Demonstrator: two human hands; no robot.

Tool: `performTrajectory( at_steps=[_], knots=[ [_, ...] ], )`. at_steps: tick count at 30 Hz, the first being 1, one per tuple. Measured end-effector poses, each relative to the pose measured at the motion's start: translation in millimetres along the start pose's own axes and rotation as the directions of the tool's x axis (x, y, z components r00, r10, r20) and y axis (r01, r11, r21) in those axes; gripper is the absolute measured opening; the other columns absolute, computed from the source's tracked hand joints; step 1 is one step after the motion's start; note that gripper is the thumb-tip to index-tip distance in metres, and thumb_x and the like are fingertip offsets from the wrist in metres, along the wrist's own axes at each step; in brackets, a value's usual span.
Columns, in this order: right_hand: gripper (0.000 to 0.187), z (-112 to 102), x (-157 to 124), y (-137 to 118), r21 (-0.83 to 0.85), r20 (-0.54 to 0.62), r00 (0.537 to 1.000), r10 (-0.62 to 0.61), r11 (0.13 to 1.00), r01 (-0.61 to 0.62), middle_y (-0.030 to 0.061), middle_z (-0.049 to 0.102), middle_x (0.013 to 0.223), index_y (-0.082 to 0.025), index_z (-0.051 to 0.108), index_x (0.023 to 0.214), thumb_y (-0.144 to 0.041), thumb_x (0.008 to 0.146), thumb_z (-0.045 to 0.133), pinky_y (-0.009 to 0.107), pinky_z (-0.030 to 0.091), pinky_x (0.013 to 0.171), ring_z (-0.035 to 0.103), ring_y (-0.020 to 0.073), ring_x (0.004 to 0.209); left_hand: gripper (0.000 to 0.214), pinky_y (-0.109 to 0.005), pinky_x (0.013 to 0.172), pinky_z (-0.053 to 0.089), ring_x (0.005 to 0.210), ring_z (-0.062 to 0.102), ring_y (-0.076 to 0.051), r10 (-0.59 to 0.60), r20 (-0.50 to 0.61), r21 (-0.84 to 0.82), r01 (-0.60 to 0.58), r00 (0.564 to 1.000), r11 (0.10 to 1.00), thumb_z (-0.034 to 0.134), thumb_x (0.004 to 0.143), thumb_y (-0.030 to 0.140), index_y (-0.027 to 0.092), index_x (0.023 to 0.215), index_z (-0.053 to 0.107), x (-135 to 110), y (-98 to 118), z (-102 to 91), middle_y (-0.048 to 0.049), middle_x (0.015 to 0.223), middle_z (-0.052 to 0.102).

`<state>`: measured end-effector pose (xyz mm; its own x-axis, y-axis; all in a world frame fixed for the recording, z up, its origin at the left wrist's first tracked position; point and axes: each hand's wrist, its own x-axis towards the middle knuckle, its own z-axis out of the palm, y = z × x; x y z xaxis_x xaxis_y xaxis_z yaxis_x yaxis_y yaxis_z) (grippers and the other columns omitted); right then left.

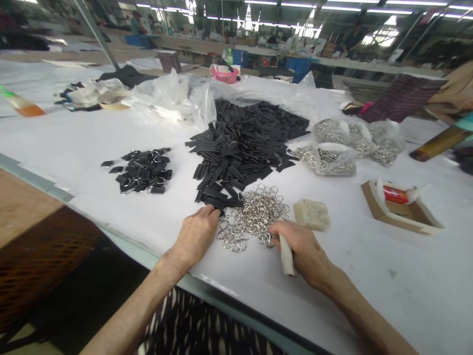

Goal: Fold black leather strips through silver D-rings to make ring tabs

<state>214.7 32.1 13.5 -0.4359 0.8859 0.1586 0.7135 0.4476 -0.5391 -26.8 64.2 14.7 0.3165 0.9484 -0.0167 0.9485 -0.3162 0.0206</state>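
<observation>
My left hand (198, 230) is at the near edge of a large heap of black fabric strips (251, 133), its fingers closed on a black strip whose end shows at the fingertips. Wrapped round a pale, cylindrical handle (286, 254) is my right hand (305, 251); the tool's working end is hidden. The right fingertips are at the edge of a pile of silver metal D-rings (258, 212), which lies between both hands. To the left is a smaller pile of black strips looped through rings (146, 170). A pale, worn block (312, 214) lies beside the right hand.
Clear bags of rings (334, 160) sit at the right, behind an open cardboard box (401, 209) with a red-labelled tube. Plastic bags (166, 98) and a pink basket (225, 75) stand farther back. The table edge (148, 251) runs close under my forearms.
</observation>
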Motion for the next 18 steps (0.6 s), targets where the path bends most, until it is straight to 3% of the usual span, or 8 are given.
performTrajectory(
  at_steps=[4, 9, 11, 13, 15, 18],
  knots=[
    [0.014, 20, 2, -5, -0.231, -0.017, 0.991, -0.130, 0.965, 0.123, 0.0039, 0.055, 0.069, -0.018, 0.055, 0.077, -0.009, 0.083, 0.046, 0.028, 0.034, 0.058, 0.047, 0.0180, 0.066, 0.024, -0.027, 0.063, 0.046, 0.082, 0.060, -0.021, -0.092, -0.064, 0.013, 0.093, 0.994, 0.996, 0.037, 0.084, 0.007, 0.015, 0.089, 0.059, -4, 0, 4.2, -0.0096, 0.093, 0.061],
    [0.018, 32, 2, -5, -0.272, -0.015, 0.986, -0.165, 0.950, 0.155, 0.0066, 0.057, 0.071, -0.017, 0.056, 0.079, -0.009, 0.085, 0.041, 0.029, 0.034, 0.059, 0.047, 0.0199, 0.068, 0.024, -0.030, 0.059, 0.045, 0.082, 0.059, -0.024, -0.135, -0.087, 0.015, 0.136, 0.987, 0.991, 0.038, 0.082, 0.007, 0.015, 0.084, 0.061, -6, -3, 6.3, -0.0112, 0.089, 0.063],
    [0.019, 33, 2, -5, -0.260, -0.022, 0.986, -0.168, 0.953, 0.157, 0.0059, 0.056, 0.069, -0.018, 0.056, 0.079, -0.010, 0.086, 0.039, 0.029, 0.035, 0.059, 0.047, 0.0196, 0.067, 0.024, -0.031, 0.062, 0.046, 0.083, 0.059, -0.024, -0.160, -0.141, -0.092, 0.148, 0.977, 0.985, 0.039, 0.082, 0.009, 0.016, 0.084, 0.063, -8, -5, 6.6, -0.0102, 0.087, 0.065],
    [0.018, 32, 1, -5, -0.237, -0.035, 0.985, -0.166, 0.959, 0.154, 0.0052, 0.055, 0.069, -0.018, 0.055, 0.080, -0.012, 0.087, 0.039, 0.028, 0.036, 0.058, 0.048, 0.0192, 0.066, 0.022, -0.032, 0.068, 0.047, 0.082, 0.059, -0.022, -0.241, -0.215, -0.325, 0.163, 0.947, 0.932, 0.043, 0.082, 0.013, 0.018, 0.086, 0.064, -11, -7, 4.6, -0.0077, 0.086, 0.066],
    [0.015, 33, -1, -4, -0.186, -0.044, 0.990, -0.136, 0.975, 0.126, 0.0047, 0.055, 0.071, -0.019, 0.054, 0.082, -0.013, 0.086, 0.041, 0.027, 0.037, 0.058, 0.049, 0.0186, 0.066, 0.017, -0.030, 0.069, 0.047, 0.076, 0.059, -0.019, -0.354, -0.194, -0.626, 0.162, 0.915, 0.763, 0.049, 0.081, 0.020, 0.019, 0.084, 0.066, -15, -6, -0.5, -0.0043, 0.081, 0.067],
    [0.013, 32, -2, -3, -0.076, -0.037, 0.997, -0.066, 0.995, 0.063, 0.0029, 0.054, 0.071, -0.020, 0.053, 0.084, -0.013, 0.085, 0.043, 0.027, 0.038, 0.059, 0.050, 0.0179, 0.067, 0.013, -0.026, 0.061, 0.048, 0.060, 0.057, -0.013, -0.367, 0.060, -0.936, 0.181, 0.928, 0.303, 0.056, 0.077, 0.027, 0.017, 0.076, 0.066, -21, 2, -9.9, 0.0003, 0.065, 0.063]
  ],
)
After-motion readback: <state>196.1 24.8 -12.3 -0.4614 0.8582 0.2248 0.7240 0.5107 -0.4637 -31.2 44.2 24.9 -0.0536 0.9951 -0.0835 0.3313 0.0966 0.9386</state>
